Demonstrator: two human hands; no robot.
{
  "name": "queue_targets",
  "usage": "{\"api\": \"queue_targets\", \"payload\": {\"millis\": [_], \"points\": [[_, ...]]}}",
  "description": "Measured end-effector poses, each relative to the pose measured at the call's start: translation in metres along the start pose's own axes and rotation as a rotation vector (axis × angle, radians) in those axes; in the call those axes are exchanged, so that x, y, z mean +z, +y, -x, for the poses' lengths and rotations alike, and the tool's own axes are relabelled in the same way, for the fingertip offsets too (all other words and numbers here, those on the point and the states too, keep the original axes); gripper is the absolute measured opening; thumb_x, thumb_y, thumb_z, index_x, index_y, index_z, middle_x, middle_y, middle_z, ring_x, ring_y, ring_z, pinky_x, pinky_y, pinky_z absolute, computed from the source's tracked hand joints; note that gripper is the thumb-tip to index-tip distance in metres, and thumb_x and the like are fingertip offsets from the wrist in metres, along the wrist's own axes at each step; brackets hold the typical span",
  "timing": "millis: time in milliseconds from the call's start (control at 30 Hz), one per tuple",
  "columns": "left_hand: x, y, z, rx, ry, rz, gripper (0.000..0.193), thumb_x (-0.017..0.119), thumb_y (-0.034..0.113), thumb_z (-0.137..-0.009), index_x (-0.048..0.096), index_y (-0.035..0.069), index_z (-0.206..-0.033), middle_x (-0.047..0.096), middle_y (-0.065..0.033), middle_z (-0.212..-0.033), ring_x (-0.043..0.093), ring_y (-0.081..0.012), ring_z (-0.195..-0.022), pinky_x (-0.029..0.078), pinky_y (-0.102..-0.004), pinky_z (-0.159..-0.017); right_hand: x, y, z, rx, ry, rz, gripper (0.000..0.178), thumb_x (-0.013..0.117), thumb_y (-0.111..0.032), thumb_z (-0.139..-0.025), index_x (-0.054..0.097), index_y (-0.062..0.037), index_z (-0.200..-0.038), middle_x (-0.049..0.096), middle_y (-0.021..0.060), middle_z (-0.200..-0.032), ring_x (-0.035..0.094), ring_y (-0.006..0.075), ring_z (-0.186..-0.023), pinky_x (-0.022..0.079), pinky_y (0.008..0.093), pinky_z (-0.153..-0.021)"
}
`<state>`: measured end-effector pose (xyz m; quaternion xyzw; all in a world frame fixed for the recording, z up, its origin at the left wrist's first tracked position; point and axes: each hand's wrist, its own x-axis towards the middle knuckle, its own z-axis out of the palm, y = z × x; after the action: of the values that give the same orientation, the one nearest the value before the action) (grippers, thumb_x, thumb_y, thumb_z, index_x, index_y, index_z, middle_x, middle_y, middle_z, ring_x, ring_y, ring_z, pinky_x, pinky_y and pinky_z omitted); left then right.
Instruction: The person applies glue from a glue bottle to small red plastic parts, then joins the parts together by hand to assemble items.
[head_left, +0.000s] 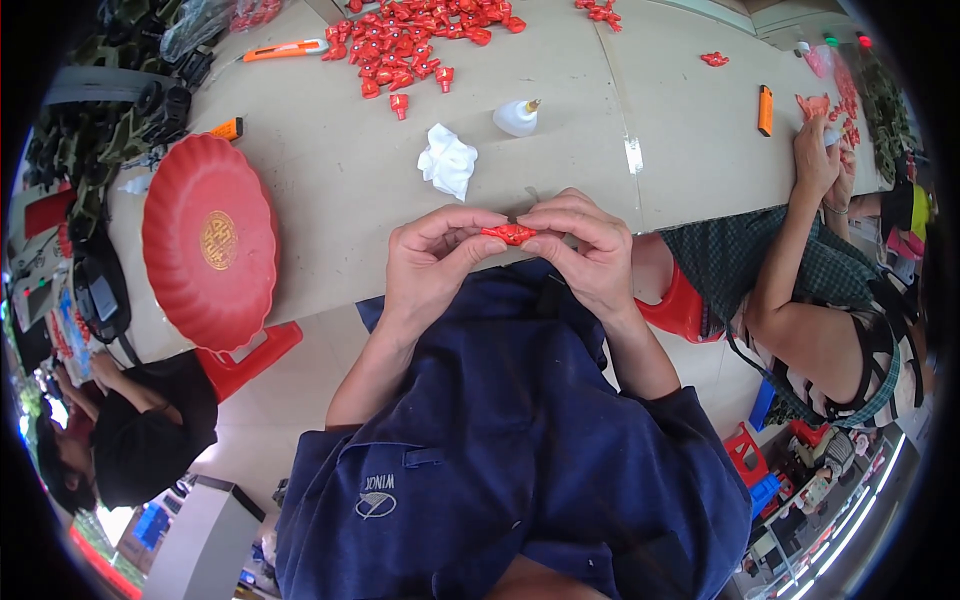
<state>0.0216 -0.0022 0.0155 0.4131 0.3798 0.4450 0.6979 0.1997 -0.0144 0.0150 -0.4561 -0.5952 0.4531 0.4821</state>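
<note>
Head-worn fisheye view, facing steeply down, left hand (425,262) and right hand (595,255) near, tabletop (340,190) beyond

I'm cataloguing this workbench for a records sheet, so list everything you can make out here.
Table: one, greyish, across the upper view
Small red piece: one, red, between the fingertips
Loose red pieces: many, red, mostly heaped at the far edge
Bottle: one, white with brassy tip, beyond the hands
Crumpled tissue: one, white, left of the bottle
Scalloped dish: one, red with gold emblem, table's left
Orange tools: at least three, far edge, right, behind the dish
Stools: several, red, both sides
Co-workers: at least two, one in black left, one in checked apron right
Background clutter: mixed, too small to count
Left hand: one, bare, centre
Right hand: one, bare, centre
</note>
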Motion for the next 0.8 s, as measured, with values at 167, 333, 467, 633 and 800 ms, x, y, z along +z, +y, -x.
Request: {"api": "queue_targets", "payload": {"millis": [167, 333, 467, 633, 800], "points": [[-0.001, -0.003, -0.001, -0.025, 0.002, -0.001, 0.016, 0.06, -0.007, -0.078, 0.062, -0.004, -0.093, 0.064, -0.0086, -0.088, 0.061, -0.0109, -0.081, 0.05, -0.0216, -0.073, -0.002, 0.001, 0.0, -0.007, 0.003, 0.018, 0.022, 0.071, 0.002, -0.066, 0.066, 0.0007, -0.087, 0.063, 0.0098, -0.082, 0.056, 0.016, -0.074, 0.045, 0.0244, -0.063], [-0.001, -0.006, -0.001, 0.109, 0.008, -0.044, 0.017, 0.062, -0.009, -0.074, 0.064, -0.001, -0.088, 0.065, -0.012, -0.088, 0.06, -0.0158, -0.088, 0.048, -0.0254, -0.077, -0.003, -0.003, 0.0, -0.082, 0.009, 0.103, 0.022, 0.073, 0.0, -0.063, 0.066, 0.0002, -0.084, 0.063, 0.0086, -0.08, 0.057, 0.0169, -0.074, 0.044, 0.0249, -0.063], [-0.003, -0.008, -0.001, 0.154, 0.013, -0.154, 0.016, 0.064, -0.009, -0.071, 0.066, 0.0, -0.084, 0.065, -0.0122, -0.088, 0.06, -0.0177, -0.087, 0.047, -0.0267, -0.077, -0.004, -0.004, -0.001, -0.087, 0.003, 0.12, 0.022, 0.074, -0.001, -0.062, 0.066, 0.0006, -0.083, 0.064, 0.0086, -0.08, 0.057, 0.0175, -0.073, 0.044, 0.0257, -0.063], [-0.003, -0.007, -0.001, 0.237, 0.028, -0.264, 0.014, 0.065, -0.007, -0.07, 0.068, 0.002, -0.08, 0.066, -0.0111, -0.089, 0.06, -0.0176, -0.081, 0.048, -0.0278, -0.071, -0.003, -0.004, -0.001, -0.133, 0.027, 0.149, 0.021, 0.074, -0.001, -0.062, 0.067, 0.0008, -0.082, 0.065, 0.0096, -0.079, 0.057, 0.0188, -0.072, 0.044, 0.0265, -0.063], [-0.004, -0.01, -0.001, 0.298, 0.024, -0.351, 0.013, 0.065, -0.006, -0.07, 0.069, 0.002, -0.079, 0.066, -0.011, -0.089, 0.06, -0.0171, -0.08, 0.049, -0.0267, -0.07, -0.003, 0.0, 0.0, -0.154, 0.034, 0.145, 0.02, 0.073, -0.001, -0.063, 0.067, 0.0005, -0.081, 0.065, 0.01, -0.078, 0.058, 0.0191, -0.07, 0.044, 0.0271, -0.061]]}}
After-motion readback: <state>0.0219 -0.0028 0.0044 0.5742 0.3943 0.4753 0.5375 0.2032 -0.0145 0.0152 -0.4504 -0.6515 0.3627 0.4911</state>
